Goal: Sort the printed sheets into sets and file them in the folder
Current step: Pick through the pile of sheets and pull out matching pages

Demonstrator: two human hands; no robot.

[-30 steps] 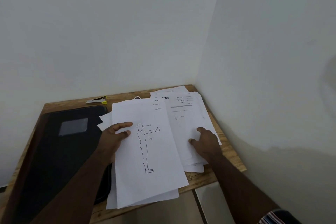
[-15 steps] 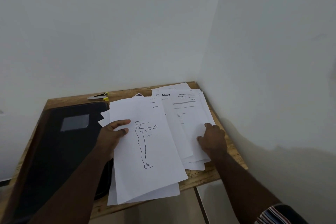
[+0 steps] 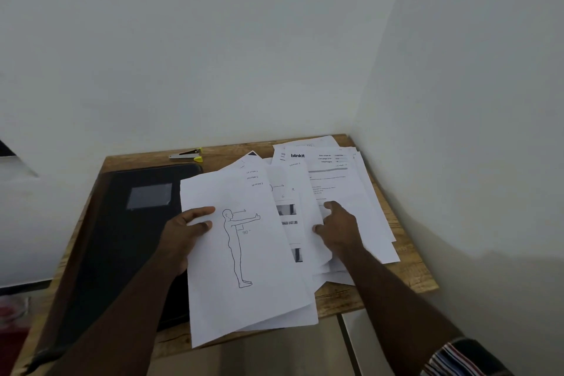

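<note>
Small wooden table [image 3: 406, 278] sits in a corner btwn two plain pale walls; black folder [image 3: 122, 238] lies closed on its left half w/ a yellow-tipped stapler [image 3: 186, 155] at the far edge. Left hand [image 3: 180, 235] pinches a figure-drawing sheet [image 3: 241, 253] atop a small stack, thumb on top. Right hand [image 3: 338, 229], fingers loosely bent, presses on the spread printed sheets [image 3: 351, 180] at right, near the wall.

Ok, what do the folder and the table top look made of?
Folder: black, matte, probably fabric or faux leather, since it shows no glare; clear label pocket on the cover. Table top: wood or wood-look laminate; brown grain streaks show, but the picture cannot settle which.
</note>
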